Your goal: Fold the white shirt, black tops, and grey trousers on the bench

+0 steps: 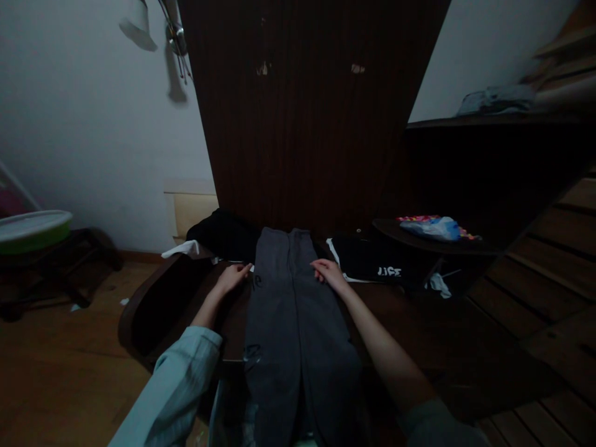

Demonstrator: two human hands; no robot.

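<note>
Dark grey trousers (274,298) lie lengthwise on the dark wooden top, legs side by side, with black lettering along the left side. Their lower ends hang over the front edge towards me. My left hand (234,277) is at their left edge, fingers pressed together on the cloth. On the opposite side, my right hand (327,273) has its fingers curled and closed at the right edge of the cloth. How much fabric each hand grips is hard to see in the dim light.
Folded black clothing with white lettering (367,259) lies to the right. A black cloth heap (223,234) sits at the back left. A dark wooden panel (307,136) rises behind. Right, a shelf (395,231) holds a plastic bag (431,228). A green basin (35,233) stands far left.
</note>
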